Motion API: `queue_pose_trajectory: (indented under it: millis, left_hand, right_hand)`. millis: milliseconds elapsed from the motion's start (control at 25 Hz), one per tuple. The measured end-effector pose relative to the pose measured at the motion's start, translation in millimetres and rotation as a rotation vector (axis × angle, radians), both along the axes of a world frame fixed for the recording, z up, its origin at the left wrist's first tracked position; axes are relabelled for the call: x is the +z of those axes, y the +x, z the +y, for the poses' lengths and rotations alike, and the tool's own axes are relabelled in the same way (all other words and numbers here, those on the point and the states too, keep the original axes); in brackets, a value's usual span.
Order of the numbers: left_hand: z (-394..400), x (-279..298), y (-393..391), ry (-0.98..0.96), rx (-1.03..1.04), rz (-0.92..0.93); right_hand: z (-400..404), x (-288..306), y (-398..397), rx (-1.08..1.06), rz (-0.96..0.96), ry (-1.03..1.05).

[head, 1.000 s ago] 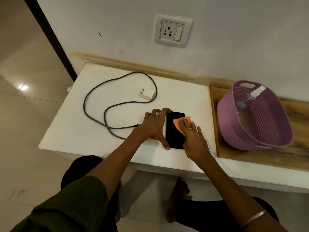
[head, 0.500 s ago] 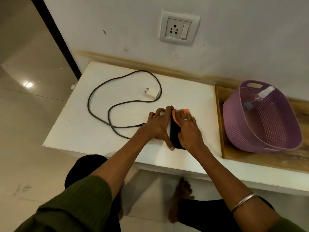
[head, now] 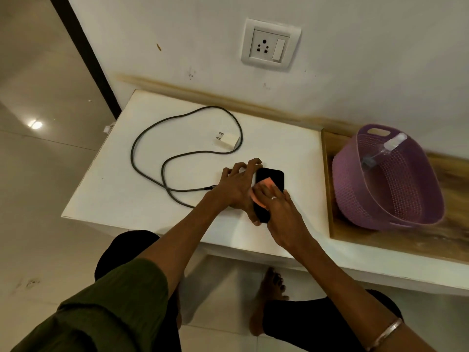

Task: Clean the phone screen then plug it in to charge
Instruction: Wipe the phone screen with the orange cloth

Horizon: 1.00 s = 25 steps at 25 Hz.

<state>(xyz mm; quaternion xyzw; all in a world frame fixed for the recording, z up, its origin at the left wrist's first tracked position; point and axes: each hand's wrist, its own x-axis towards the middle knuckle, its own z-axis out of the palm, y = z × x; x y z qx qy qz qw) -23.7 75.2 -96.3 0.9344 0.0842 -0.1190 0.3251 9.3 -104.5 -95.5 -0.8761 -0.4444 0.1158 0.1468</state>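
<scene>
A black phone (head: 272,177) lies screen up on the white table (head: 142,189). My left hand (head: 236,188) holds its left edge, fingers spread at the top corner and thumb at the bottom. My right hand (head: 281,214) presses a small pink cloth (head: 264,190) flat on the middle of the screen. A dark charging cable (head: 152,138) loops over the table to the left; its free end lies near my left wrist. The white charger plug (head: 227,141) rests at the back. The wall socket (head: 270,45) is above the table.
A purple plastic basket (head: 360,207) stands on a wooden surface (head: 431,240) to the right, with a clear spray bottle (head: 383,151) leaning inside it. The table's front edge is near my knees. Tiled floor lies to the left, and a bare foot (head: 269,295) is below.
My right hand has slid the pink cloth from the top of the phone down to the middle of the screen. My left hand still holds the phone's edge.
</scene>
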Motion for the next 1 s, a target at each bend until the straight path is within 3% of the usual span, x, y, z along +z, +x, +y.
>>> queue_pose_trajectory:
  millis: [120,280,360,480,680,800,880,1000]
  left_hand:
    - [1,0,-2,0.016,-0.014,-0.016]
    - [1,-2,-4,0.011,-0.003,-0.025]
    - [0,-2,-3,0.015,0.002,-0.019]
    - [0,-3,-2,0.017,-0.002,-0.013]
    - [2,-7,-1,0.021,-0.002,-0.034]
    - [2,-6,-1,0.02,-0.007,-0.029]
    - [2,-5,-1,0.017,-0.001,-0.028]
    - [1,-3,-2,0.016,-0.008,-0.021]
  right_hand:
    - [-13,-8,-19,-0.066,0.117,-0.096]
    - [-30,-2,-40,-0.032,0.345,0.201]
    - [-33,-4,-42,-0.168,0.391,0.257]
    - [-35,3,-42,-0.268,0.423,0.158]
    - [-50,9,-35,-0.095,0.339,0.0]
    - [-59,13,-38,-0.012,0.194,-0.149]
    - [-65,14,-41,-0.011,0.067,-0.246]
    - [-76,15,-43,-0.117,0.091,-0.315]
